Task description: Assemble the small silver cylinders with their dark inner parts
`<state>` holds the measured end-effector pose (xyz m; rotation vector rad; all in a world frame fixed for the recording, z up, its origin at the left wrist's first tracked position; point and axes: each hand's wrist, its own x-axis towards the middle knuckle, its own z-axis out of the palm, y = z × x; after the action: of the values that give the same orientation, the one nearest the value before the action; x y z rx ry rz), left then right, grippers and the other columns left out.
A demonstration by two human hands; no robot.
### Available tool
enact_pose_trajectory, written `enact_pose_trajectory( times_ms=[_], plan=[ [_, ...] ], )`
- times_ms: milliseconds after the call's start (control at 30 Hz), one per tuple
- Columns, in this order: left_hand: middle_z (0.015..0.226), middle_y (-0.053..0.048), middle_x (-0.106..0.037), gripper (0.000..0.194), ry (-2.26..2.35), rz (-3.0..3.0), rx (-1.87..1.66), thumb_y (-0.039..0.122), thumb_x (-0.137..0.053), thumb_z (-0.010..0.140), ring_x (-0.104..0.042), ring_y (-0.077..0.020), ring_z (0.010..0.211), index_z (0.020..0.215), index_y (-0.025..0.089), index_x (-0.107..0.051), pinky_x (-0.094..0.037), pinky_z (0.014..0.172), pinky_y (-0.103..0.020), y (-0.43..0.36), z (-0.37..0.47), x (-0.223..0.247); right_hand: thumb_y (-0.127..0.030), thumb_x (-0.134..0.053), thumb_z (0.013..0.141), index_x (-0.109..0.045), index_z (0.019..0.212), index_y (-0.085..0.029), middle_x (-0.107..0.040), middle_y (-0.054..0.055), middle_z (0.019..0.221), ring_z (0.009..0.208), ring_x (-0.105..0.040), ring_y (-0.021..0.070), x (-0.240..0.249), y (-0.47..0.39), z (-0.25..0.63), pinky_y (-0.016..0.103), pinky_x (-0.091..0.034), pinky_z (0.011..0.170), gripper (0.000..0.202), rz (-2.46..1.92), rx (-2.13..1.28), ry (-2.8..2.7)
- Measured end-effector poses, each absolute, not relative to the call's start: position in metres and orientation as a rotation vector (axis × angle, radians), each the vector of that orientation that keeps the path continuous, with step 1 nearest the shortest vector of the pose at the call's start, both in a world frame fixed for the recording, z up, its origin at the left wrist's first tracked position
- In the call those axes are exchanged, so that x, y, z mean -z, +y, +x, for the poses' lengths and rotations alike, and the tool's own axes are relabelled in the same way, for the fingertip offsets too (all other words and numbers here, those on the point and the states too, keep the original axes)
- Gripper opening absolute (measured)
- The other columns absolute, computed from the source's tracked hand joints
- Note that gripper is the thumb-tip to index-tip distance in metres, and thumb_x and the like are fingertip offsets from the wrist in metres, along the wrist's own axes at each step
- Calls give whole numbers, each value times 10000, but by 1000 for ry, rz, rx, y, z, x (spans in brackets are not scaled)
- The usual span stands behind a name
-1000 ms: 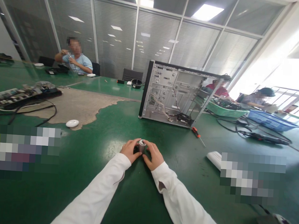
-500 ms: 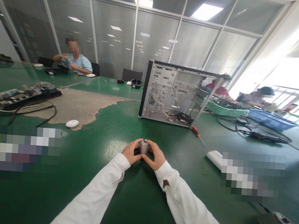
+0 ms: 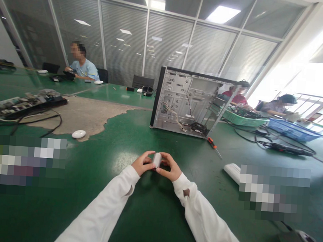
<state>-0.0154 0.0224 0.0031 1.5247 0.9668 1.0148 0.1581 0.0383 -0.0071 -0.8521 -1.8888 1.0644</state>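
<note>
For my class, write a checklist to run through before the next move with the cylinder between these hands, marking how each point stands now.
1. Left hand and right hand at the cylinder: ok, one on each side.
2. Grip firm: cannot tell.
3. Cylinder upright: not ok, it tilts.
4. Cylinder touching the table: cannot tell from this angle.
5. Screwdriver apart from the hands: ok, it lies by the open case.
</note>
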Motion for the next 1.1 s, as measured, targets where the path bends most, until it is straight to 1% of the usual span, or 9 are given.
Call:
enact_pose_trajectory(
  times_ms=[100,200,333,433,500,667,833,967,1100],
  plan=[
    [678,1,-590,609,951,1443,-1013,356,-612,610,-581,-157,669,1112,127,-354,-409,730,-337,23,-16,-4,-311,-667,557,-367,1107,-213,-498,73,1067,860,-537,164,10,41,159,367,-390,794,634,-838,-1091,-1903],
    [638,18,-585,625,926,1379,-1011,400,-619,594,-579,-148,633,1100,136,-364,-418,700,-325,23,-16,-5,-312,-679,536,-404,1075,-205,-519,68,1037,836,-545,164,14,42,158,372,-394,784,615,-863,-1079,-1841],
    [617,23,-590,624,905,1341,-1023,432,-623,580,-576,-137,590,1073,135,-384,-426,665,-308,23,-15,-6,-310,-687,519,-460,1020,-188,-566,53,945,766,-556,154,18,41,154,357,-414,734,564,-893,-1102,-1748],
    [633,13,-608,599,905,1341,-1020,441,-605,604,-586,-143,584,1075,145,-386,-433,640,-303,21,-14,-6,-291,-696,506,-487,979,-183,-589,36,876,697,-557,138,18,39,150,315,-435,646,528,-875,-1242,-1621],
    [621,10,-614,594,896,1346,-1017,443,-590,622,-587,-144,561,1088,141,-378,-432,619,-297,21,-14,-7,-265,-708,489,-517,935,-175,-602,22,828,670,-558,127,16,37,148,289,-438,618,494,-829,-1364,-1493],
    [490,15,-595,581,858,1356,-1045,486,-506,677,-577,-148,509,1102,109,-386,-397,585,-279,21,-13,-8,-219,-713,492,-583,825,-140,-629,14,741,629,-576,120,7,33,145,241,-441,567,366,-758,-1680,-1216],
    [475,-3,-595,585,863,1341,-1078,541,-377,723,-558,-144,512,1093,89,-408,-352,568,-272,24,-14,-7,-203,-695,539,-598,798,-107,-647,50,740,677,-604,142,1,30,148,268,-469,652,293,-755,-1893,-968],
    [475,-5,-590,583,895,1341,-1087,548,-372,719,-547,-142,509,1077,91,-423,-334,566,-271,26,-15,-6,-203,-678,570,-594,804,-101,-652,69,747,701,-609,156,0,29,149,296,-475,691,268,-755,-1943,-875],
    [478,-4,-586,583,905,1333,-1098,549,-377,714,-540,-141,507,1071,92,-430,-331,564,-268,28,-16,-5,-228,-644,614,-602,801,-95,-652,81,767,723,-608,154,-2,28,149,286,-474,718,233,-741,-1977,-844]
  ],
)
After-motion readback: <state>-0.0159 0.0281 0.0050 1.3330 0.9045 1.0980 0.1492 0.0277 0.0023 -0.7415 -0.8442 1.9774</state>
